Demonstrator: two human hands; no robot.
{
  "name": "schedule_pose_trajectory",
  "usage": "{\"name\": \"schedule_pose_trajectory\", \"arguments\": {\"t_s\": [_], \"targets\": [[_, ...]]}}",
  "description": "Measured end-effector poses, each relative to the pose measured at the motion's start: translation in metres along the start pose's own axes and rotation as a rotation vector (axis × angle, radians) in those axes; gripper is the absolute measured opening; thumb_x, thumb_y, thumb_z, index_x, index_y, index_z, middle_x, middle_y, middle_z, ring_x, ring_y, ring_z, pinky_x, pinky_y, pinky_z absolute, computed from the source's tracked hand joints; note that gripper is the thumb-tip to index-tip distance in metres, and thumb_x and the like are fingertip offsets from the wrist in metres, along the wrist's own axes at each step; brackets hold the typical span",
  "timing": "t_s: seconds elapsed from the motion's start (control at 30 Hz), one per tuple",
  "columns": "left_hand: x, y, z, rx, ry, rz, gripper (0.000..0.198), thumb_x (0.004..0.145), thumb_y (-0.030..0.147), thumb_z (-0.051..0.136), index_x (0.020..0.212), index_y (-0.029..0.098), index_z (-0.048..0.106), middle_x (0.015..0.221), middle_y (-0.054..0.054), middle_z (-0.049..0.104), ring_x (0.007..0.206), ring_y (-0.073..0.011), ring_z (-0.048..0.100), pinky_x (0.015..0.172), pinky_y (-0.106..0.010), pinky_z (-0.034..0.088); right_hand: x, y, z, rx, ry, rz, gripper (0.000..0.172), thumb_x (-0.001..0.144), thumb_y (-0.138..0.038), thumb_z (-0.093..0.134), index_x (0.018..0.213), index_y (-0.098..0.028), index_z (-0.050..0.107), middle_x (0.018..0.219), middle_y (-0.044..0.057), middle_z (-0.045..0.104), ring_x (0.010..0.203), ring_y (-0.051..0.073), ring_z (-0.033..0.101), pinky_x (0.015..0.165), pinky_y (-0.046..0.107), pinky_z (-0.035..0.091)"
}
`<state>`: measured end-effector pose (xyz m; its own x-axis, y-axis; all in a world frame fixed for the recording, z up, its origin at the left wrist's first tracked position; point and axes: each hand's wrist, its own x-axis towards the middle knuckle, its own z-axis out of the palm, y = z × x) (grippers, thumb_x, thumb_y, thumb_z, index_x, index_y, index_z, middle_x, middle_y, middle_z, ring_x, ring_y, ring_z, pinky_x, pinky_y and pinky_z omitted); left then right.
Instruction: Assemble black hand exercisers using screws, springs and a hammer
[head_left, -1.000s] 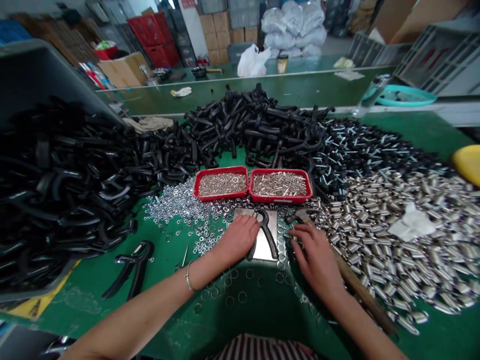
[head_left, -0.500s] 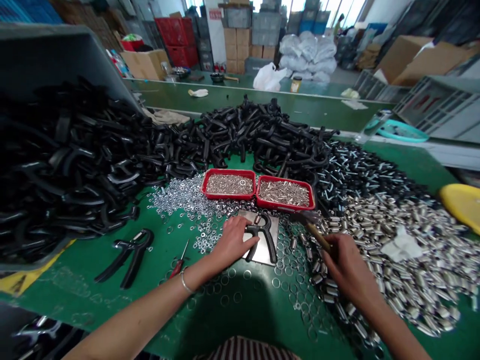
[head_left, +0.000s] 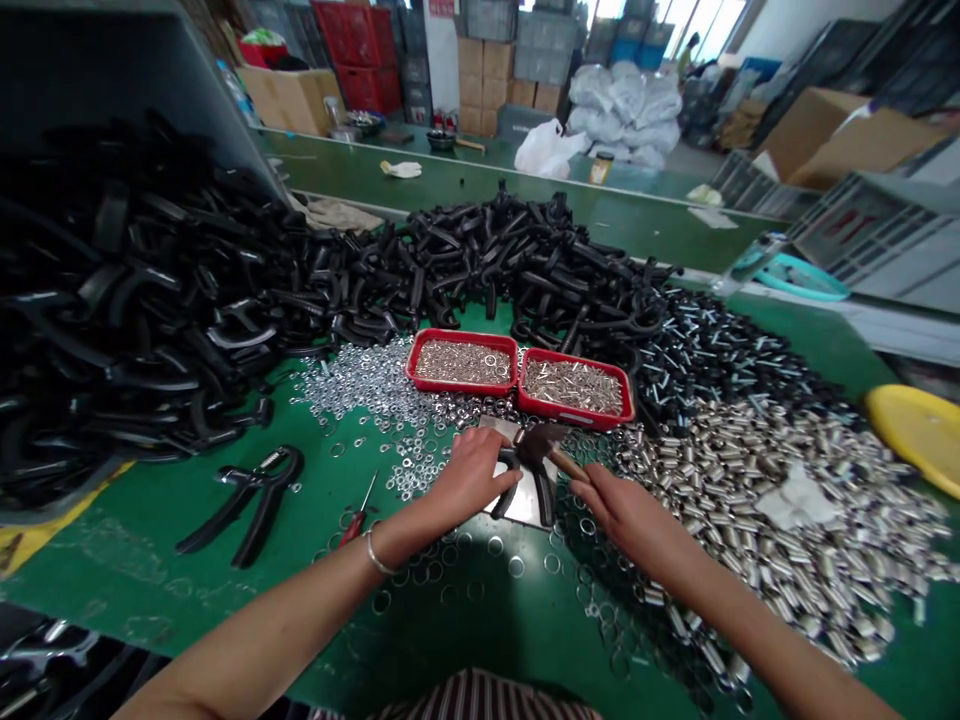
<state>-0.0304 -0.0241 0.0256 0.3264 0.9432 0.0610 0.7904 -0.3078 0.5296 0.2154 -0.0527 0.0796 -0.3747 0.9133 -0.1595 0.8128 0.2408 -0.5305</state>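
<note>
My left hand (head_left: 471,475) presses down on a black hand-grip exerciser (head_left: 534,480) that lies on a small metal plate (head_left: 519,505). Its fingers are curled over the grip's left handle. My right hand (head_left: 626,515) is closed on the wooden handle of a hammer (head_left: 551,450), and the hammer head rests on the top of the grip. Two red trays (head_left: 463,362) of small silver parts stand just beyond the plate.
A big heap of black handles (head_left: 150,310) fills the left and back. Silver springs (head_left: 765,480) cover the right, washers and rings (head_left: 375,400) the middle. A finished grip (head_left: 247,500) and a red screwdriver (head_left: 358,520) lie at the left. A yellow dish (head_left: 919,425) sits far right.
My right hand picked up the hammer from the table, raised it, and has now brought its head down onto the grip. My left hand has stayed on the grip.
</note>
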Motion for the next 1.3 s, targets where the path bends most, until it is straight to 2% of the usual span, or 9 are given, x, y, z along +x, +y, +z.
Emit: {"name": "schedule_pose_trajectory", "arguments": {"t_s": [0.23, 0.43, 0.6, 0.7, 0.83, 0.97, 1.07, 1.2, 1.3], "targets": [[0.010, -0.005, -0.019, 0.008, -0.054, 0.088, 0.030, 0.089, 0.041, 0.062, 0.110, 0.019, 0.061, 0.109, -0.009, 0.064, 0.105, -0.0263, 0.056, 0.092, -0.043, 0.044, -0.007, 0.010, 0.009, 0.202, -0.042, 0.113, 0.029, 0.097, -0.048, 0.045, 0.086, -0.022, 0.054, 0.066, 0.003, 0.061, 0.059, 0.019, 0.059, 0.054, 0.029, 0.041], [0.086, -0.054, -0.080, 0.364, 0.148, -0.008, 0.025, 0.094, 0.023, 0.046, 0.103, 0.014, 0.068, 0.107, -0.014, 0.066, 0.106, -0.0280, 0.057, 0.094, -0.043, 0.040, -0.031, 0.029, 0.011, 0.718, -0.157, 0.446, 0.046, 0.094, -0.066, 0.036, 0.098, -0.023, 0.054, 0.058, -0.006, 0.051, 0.033, 0.010, 0.034, 0.032, 0.023, 0.026], [0.122, -0.080, -0.094, 0.573, -0.001, -0.117, 0.020, 0.084, 0.016, 0.053, 0.084, 0.009, 0.071, 0.094, -0.019, 0.069, 0.098, -0.0311, 0.062, 0.089, -0.040, 0.042, -0.036, 0.067, 0.004, 0.238, 0.067, 0.346, 0.040, 0.095, -0.056, 0.041, 0.096, -0.021, 0.061, 0.070, 0.003, 0.065, 0.058, 0.019, 0.061, 0.054, 0.030, 0.047], [0.117, -0.082, -0.087, 0.600, 0.034, -0.065, 0.023, 0.087, 0.018, 0.050, 0.088, 0.010, 0.071, 0.097, -0.019, 0.070, 0.098, -0.0307, 0.064, 0.091, -0.041, 0.043, -0.035, 0.086, -0.005, -0.034, 0.269, 0.191, 0.035, 0.097, -0.046, 0.043, 0.105, -0.020, 0.064, 0.100, 0.011, 0.070, 0.092, 0.026, 0.065, 0.081, 0.039, 0.050], [0.110, -0.085, -0.084, 0.553, 0.137, -0.071, 0.024, 0.091, 0.018, 0.046, 0.093, 0.011, 0.069, 0.099, -0.017, 0.070, 0.099, -0.0298, 0.063, 0.090, -0.042, 0.046, -0.029, 0.085, -0.009, -0.164, 0.376, 0.033, 0.030, 0.098, -0.040, 0.044, 0.103, -0.019, 0.066, 0.103, 0.012, 0.068, 0.098, 0.029, 0.060, 0.092, 0.047, 0.044], [0.107, -0.079, -0.090, 0.351, 0.293, -0.115, 0.017, 0.090, 0.016, 0.047, 0.091, 0.013, 0.064, 0.096, -0.013, 0.069, 0.092, -0.0250, 0.063, 0.085, -0.038, 0.048, -0.018, 0.053, -0.001, 0.069, 0.371, -0.053, 0.024, 0.099, -0.035, 0.046, 0.103, -0.022, 0.066, 0.104, 0.009, 0.069, 0.099, 0.025, 0.061, 0.091, 0.042, 0.046], [0.088, -0.052, -0.086, 0.099, 0.374, -0.048, 0.009, 0.090, 0.018, 0.052, 0.090, 0.016, 0.060, 0.090, -0.008, 0.067, 0.085, -0.0191, 0.061, 0.081, -0.033, 0.048, -0.011, 0.018, 0.014, 0.279, 0.329, -0.060, 0.021, 0.099, -0.033, 0.048, 0.104, -0.023, 0.066, 0.102, 0.006, 0.069, 0.097, 0.022, 0.064, 0.088, 0.036, 0.048], [0.040, -0.010, -0.066, -0.270, 0.186, -0.001, 0.007, 0.089, 0.024, 0.059, 0.092, 0.019, 0.060, 0.084, -0.002, 0.066, 0.074, -0.0139, 0.060, 0.070, -0.027, 0.048, -0.003, -0.020, 0.039, 0.526, 0.144, -0.061, 0.021, 0.101, -0.031, 0.047, 0.106, -0.023, 0.065, 0.091, 0.002, 0.071, 0.079, 0.017, 0.067, 0.076, 0.030, 0.051], [0.013, 0.001, -0.051, -0.470, 0.058, -0.084, 0.010, 0.090, 0.028, 0.059, 0.092, 0.019, 0.062, 0.074, 0.001, 0.065, 0.066, -0.0125, 0.061, 0.068, -0.027, 0.048, 0.001, -0.030, 0.051, 0.534, 0.112, -0.079, 0.019, 0.100, -0.030, 0.048, 0.105, -0.023, 0.065, 0.091, 0.002, 0.071, 0.076, 0.016, 0.066, 0.075, 0.029, 0.051]]}}
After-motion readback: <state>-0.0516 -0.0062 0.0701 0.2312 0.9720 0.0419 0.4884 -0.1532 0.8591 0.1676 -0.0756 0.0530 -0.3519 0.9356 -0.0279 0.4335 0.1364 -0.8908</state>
